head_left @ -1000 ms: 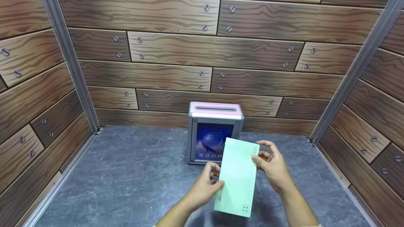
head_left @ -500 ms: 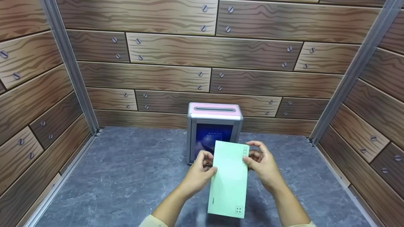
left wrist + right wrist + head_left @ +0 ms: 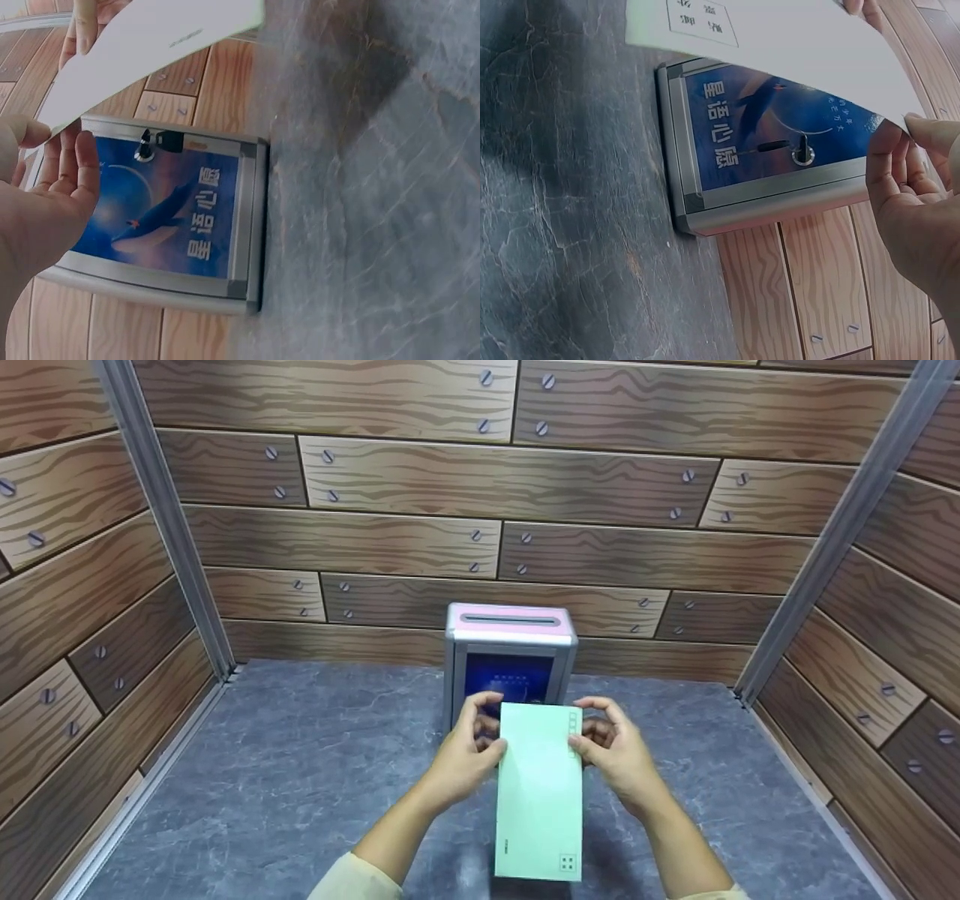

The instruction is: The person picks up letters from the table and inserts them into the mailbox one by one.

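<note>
**Envelope in hand, not yet at the slot**

We hold a pale green paper envelope (image 3: 538, 795) lengthwise in front of us, its far short edge raised toward a small silver-framed box with a pink top and a blue picture front (image 3: 511, 660). Our left hand (image 3: 463, 754) pinches the far left edge of the envelope and our right hand (image 3: 611, 750) pinches the far right edge, thumbs on top and fingers curled behind. The envelope hangs in the air above the grey marbled counter (image 3: 300, 780), just in front of the box and below its top.

From the wrist views we see the box's front panel with its small key lock (image 3: 802, 154) beneath the paper; nothing has entered the box that we can see. The long dark slot (image 3: 511, 619) in the pink lid lies bare.

We judge the pickup and two-handed alignment done. What is left: lifting the leading edge to the slot, feeding the envelope through, and letting go.
</note>
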A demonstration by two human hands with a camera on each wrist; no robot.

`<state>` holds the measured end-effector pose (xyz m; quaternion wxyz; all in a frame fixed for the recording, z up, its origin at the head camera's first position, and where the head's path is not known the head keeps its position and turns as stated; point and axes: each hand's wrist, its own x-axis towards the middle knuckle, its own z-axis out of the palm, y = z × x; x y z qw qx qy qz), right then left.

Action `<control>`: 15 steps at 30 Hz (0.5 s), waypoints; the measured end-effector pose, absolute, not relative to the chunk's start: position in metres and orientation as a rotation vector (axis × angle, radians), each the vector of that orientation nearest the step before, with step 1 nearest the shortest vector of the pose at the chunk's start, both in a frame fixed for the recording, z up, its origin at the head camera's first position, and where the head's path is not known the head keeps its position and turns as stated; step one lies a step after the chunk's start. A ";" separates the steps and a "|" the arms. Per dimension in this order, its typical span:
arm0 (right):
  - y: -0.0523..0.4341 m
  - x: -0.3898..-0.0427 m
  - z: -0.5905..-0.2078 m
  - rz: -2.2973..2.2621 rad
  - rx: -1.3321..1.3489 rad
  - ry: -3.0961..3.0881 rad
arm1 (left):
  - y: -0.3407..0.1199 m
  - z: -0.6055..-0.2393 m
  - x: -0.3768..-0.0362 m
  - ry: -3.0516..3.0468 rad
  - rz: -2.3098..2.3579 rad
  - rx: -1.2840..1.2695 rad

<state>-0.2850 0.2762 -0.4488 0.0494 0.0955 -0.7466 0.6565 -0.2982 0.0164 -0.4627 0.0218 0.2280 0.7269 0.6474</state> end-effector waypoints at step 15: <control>0.270 -0.289 -0.445 1.943 0.302 -2.377 | 0.000 -0.453 -0.309 2.295 1.843 0.781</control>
